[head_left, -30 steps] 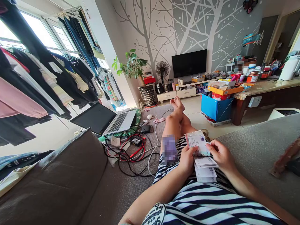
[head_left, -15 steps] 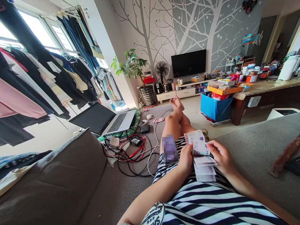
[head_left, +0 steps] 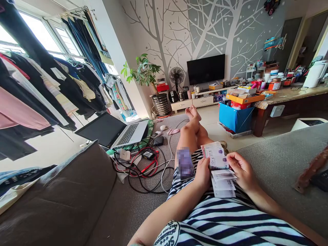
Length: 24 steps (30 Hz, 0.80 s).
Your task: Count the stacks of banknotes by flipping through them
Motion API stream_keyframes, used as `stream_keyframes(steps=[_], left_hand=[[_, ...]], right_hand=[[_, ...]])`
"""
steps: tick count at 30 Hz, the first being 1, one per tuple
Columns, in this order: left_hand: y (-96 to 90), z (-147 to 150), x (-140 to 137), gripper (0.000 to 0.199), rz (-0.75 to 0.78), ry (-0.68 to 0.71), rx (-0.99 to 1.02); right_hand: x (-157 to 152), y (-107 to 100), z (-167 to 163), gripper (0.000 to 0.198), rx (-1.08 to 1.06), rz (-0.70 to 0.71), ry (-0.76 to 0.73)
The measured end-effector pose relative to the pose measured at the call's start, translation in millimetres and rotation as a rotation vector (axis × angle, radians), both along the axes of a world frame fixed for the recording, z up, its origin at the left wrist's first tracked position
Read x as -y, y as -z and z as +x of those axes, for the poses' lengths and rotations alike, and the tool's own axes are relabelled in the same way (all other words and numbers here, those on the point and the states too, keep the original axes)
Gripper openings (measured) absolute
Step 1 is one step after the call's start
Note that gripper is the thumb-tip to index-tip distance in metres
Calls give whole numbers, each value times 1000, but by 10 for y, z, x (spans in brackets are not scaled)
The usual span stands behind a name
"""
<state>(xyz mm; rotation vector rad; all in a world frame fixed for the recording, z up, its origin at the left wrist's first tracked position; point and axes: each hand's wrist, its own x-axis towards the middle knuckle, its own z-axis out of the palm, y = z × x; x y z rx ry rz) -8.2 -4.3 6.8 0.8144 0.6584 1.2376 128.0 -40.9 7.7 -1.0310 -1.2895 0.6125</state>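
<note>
A stack of pale printed notes that look like banknotes, with purple emblems, is held over my lap. My left hand is closed on the stack's left side, its thumb on top. At the right edge, my right hand pinches the notes between thumb and fingers. Several more pale notes lie overlapped just below, against the striped clothing; their upper ends are partly covered. A phone with a partly blurred screen rests on my thigh, left of my left hand.
On the grey sofa, tangled cables and chargers lie beside an open laptop. A cushion stands at left. A blue box sits by the cluttered table. A brown object lies at right.
The top note, bent and lifted earlier, now lies flatter, and a second purple emblem shows near my right thumb. Both hands stay almost in place.
</note>
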Motion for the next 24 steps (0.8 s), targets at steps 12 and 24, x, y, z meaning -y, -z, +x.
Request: stream_keyframes(steps=[12, 24], left_hand=[[-3, 0, -2, 26, -7, 4, 16], [39, -4, -12, 33, -70, 29, 66]], right_hand=[[8, -22, -1, 44, 32, 0, 9], [-132, 175, 60, 44, 3, -34, 71]])
